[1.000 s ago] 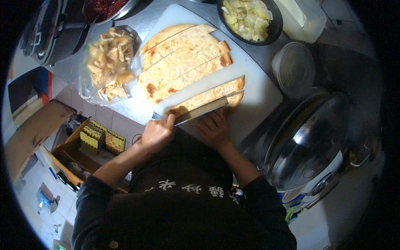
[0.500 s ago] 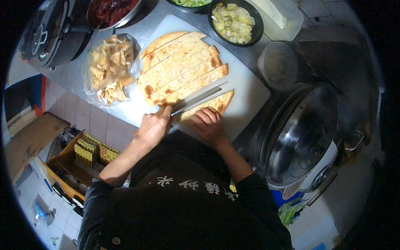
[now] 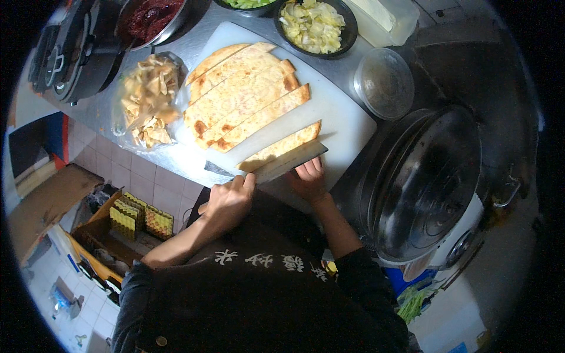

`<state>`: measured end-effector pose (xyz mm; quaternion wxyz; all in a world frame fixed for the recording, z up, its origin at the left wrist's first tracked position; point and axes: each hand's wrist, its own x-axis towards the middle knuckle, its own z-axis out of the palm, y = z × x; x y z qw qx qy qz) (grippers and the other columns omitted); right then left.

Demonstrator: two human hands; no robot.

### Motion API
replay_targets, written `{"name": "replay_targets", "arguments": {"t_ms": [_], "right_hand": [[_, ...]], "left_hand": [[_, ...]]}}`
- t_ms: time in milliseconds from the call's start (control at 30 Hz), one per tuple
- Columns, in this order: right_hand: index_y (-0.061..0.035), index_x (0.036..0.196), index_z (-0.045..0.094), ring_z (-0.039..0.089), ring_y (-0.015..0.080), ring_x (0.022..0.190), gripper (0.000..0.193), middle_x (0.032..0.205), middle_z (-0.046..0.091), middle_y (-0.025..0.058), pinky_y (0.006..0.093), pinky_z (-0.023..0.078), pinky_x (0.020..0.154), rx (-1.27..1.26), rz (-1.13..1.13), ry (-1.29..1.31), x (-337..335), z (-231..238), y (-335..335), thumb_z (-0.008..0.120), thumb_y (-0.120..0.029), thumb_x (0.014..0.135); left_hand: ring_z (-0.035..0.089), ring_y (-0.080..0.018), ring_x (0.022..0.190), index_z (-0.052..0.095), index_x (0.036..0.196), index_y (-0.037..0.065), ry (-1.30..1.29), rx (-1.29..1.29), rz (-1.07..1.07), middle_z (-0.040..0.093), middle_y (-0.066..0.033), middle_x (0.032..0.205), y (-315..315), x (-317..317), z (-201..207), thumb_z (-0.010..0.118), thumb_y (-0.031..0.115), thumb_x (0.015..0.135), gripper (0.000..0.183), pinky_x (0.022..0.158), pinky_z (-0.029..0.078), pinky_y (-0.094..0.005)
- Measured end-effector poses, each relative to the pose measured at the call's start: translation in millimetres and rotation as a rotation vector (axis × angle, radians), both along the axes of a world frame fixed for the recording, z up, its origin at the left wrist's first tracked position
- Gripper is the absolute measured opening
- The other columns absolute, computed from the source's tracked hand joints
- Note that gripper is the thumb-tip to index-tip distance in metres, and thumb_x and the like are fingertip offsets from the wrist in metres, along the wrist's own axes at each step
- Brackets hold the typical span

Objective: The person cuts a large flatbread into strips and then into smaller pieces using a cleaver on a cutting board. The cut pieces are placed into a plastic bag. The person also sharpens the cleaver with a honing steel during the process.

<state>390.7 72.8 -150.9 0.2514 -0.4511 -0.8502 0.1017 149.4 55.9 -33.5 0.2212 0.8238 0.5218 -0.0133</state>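
Note:
My left hand point(image 3: 228, 199) is closed around the handle of a wide-bladed knife point(image 3: 292, 163), its blade slanting up to the right. The blade lies along the near side of a cut flatbread strip point(image 3: 281, 146), which sits apart from the rest. My right hand point(image 3: 309, 181) is just below the blade's far end, fingers slightly apart and their tips partly hidden by it. Whether those fingers touch bread or blade, I cannot tell. Beyond the gap lies the round browned flatbread point(image 3: 238, 94), sliced into several diagonal strips on a white cutting board point(image 3: 338, 112).
A plastic bag of cut bread pieces point(image 3: 150, 100) sits left of the board. Behind are a metal bowl of dark red paste point(image 3: 175, 30), a black bowl of chopped cabbage point(image 3: 351, 41) and a clear round container point(image 3: 385, 82). A large dark wok lid point(image 3: 426, 188) is at right.
The knife has come down toward me, from the gap between strip and flatbread to the strip's near side. My right hand has shifted nearer, off the visible top of the strip.

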Motion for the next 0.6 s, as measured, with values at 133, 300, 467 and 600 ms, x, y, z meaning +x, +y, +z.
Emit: {"name": "replay_targets", "arguments": {"t_ms": [133, 300, 467, 600], "right_hand": [[-0.0071, 0.106, 0.069, 0.058, 0.0371, 0.11, 0.032, 0.113, 0.064, 0.0126, 0.0517, 0.046, 0.102, 0.046, 0.028, 0.056, 7, -14, -5, 0.077, -0.028, 0.085], [-0.0087, 0.106, 0.069, 0.059, 0.033, 0.11, 0.031, 0.114, 0.063, 0.0113, 0.0488, 0.051, 0.096, 0.051, 0.022, 0.091, 8, -21, -6, 0.077, -0.031, 0.085], [-0.0094, 0.105, 0.068, 0.06, 0.032, 0.104, 0.03, 0.106, 0.063, 0.0088, 0.0458, 0.054, 0.09, -0.005, -0.062, 0.145, 5, -23, -9, 0.076, -0.031, 0.086], [-0.0105, 0.103, 0.066, 0.059, 0.0303, 0.107, 0.029, 0.107, 0.061, 0.0067, 0.0458, 0.055, 0.089, -0.156, -0.065, 0.157, 4, -19, -11, 0.076, -0.033, 0.087]], "left_hand": [[0.063, -0.0187, 0.048, 0.053, 0.092, 0.004, 0.005, 0.092, -0.021, 0.06, -0.0082, 0.068, 2, 0, -3, 0.059, 0.003, 0.085, 0.009, 0.037, 0.049, -0.0346], [0.047, -0.008, 0.035, 0.054, 0.091, 0.005, 0.122, 0.366, -0.139, 0.054, -0.0009, 0.058, -7, -9, -39, 0.055, 0.001, 0.087, 0.005, 0.027, 0.036, -0.0291], [0.036, -0.0067, 0.036, 0.054, 0.141, 0.0, 0.166, 0.124, -0.149, 0.047, 0.0005, 0.049, -6, -13, -37, 0.055, -0.001, 0.089, 0.052, 0.03, 0.031, -0.0244], [0.047, -0.0082, 0.035, 0.061, 0.111, -0.003, 0.143, 0.224, -0.188, 0.051, 0.003, 0.047, 18, 23, -52, 0.056, -0.001, 0.09, 0.021, 0.029, 0.037, -0.0282]]}}
